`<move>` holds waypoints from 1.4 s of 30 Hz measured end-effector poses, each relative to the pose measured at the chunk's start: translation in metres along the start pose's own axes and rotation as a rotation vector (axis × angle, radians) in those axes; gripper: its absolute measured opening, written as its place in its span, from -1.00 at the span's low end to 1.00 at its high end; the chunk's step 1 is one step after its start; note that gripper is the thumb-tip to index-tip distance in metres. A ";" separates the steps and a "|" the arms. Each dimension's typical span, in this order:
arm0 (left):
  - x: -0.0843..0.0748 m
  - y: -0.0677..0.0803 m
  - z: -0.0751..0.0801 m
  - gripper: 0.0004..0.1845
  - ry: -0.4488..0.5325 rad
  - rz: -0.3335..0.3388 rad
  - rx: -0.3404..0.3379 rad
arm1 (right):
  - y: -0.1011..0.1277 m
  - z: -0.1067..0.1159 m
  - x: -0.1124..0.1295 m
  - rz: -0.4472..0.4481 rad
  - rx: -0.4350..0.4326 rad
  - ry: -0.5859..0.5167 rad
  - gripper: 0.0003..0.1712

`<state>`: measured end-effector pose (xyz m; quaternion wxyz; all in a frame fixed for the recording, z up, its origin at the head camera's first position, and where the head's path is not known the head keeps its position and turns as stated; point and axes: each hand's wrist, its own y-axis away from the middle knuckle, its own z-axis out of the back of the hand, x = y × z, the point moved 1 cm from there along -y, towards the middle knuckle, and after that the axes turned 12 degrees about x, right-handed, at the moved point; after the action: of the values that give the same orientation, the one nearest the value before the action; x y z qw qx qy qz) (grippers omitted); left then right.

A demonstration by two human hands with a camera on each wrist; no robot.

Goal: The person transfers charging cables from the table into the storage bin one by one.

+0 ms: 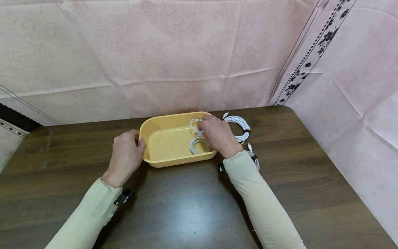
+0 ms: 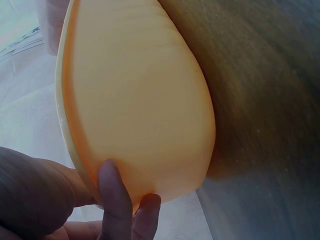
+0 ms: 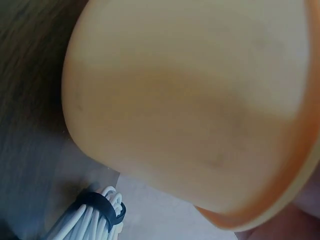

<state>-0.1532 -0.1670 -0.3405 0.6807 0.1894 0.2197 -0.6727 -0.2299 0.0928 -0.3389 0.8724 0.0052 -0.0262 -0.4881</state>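
A yellow plastic tub [image 1: 169,140] sits on the table. My left hand [image 1: 125,155] grips its left end, with fingers [image 2: 112,192] against the outer wall. Inside the tub's right side lies a thin white cable [image 1: 199,145], loosely coiled, its connector near my fingertips. Reaching over the right rim, my right hand [image 1: 217,135] pinches the cable's upper loop; its fingertips are partly hidden. In the right wrist view the tub's outer wall [image 3: 165,125] blocks most of that hand.
Right of the tub lies a white cable coil [image 1: 238,120] bound with a black strap. Another white cable coil [image 1: 256,162] is partly covered by my right sleeve [image 1: 258,193]. Behind the brown wooden table [image 1: 93,221] hangs a pink floral cloth [image 1: 174,52].
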 end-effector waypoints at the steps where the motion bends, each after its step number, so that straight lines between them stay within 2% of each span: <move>1: 0.000 0.000 0.000 -0.69 0.000 0.002 0.001 | 0.000 0.000 0.000 -0.004 0.000 -0.001 -0.73; 13: -0.001 0.000 0.000 -0.69 -0.001 0.008 0.008 | -0.003 -0.004 0.003 -0.037 -0.007 -0.007 -0.78; 23: -0.001 0.000 0.000 -0.68 0.005 0.012 0.014 | -0.003 -0.007 0.004 -0.028 -0.018 0.032 -0.76; 42: -0.001 0.000 0.000 -0.69 0.001 0.008 0.006 | -0.005 -0.009 0.004 -0.008 0.008 0.020 -0.68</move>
<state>-0.1536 -0.1662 -0.3404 0.6827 0.1925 0.2171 -0.6706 -0.2321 0.0868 -0.3481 0.8706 0.0137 -0.0197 -0.4915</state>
